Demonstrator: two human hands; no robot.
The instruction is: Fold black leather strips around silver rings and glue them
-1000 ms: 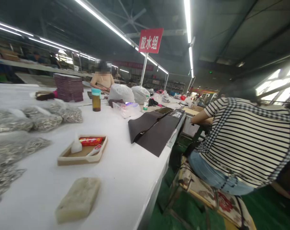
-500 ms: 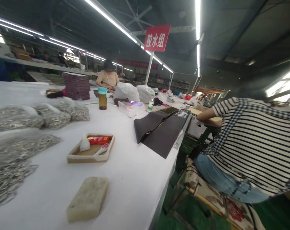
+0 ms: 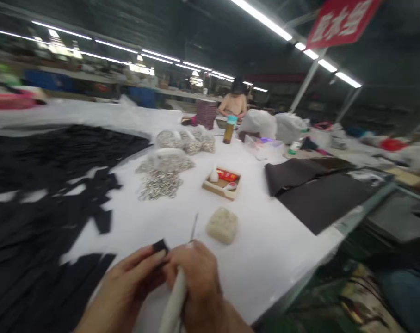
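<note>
My left hand (image 3: 128, 286) is low in the view and pinches a small black piece (image 3: 160, 245) between its fingertips. Right beside it, my right hand (image 3: 198, 282) is closed round a white-handled tool (image 3: 173, 303) whose thin metal tip (image 3: 194, 226) points up and away. Both hands hover over the near part of the white table (image 3: 265, 259). A pale yellowish block (image 3: 222, 225) lies just beyond my right hand. The whole view is smeared by motion.
Black pieces (image 3: 40, 199) cover the table's left. Heaps of metal rings (image 3: 161, 178) and bagged rings (image 3: 185, 141), a small tray (image 3: 221, 182), a brown bottle (image 3: 230, 130) and dark brown sheets (image 3: 317, 189) lie further off. A person (image 3: 233, 101) sits at the far end.
The view has swung left and down. Both my hands, unseen before, are now in view with the black piece and the tool. The striped-shirt person on the right has left the view.
</note>
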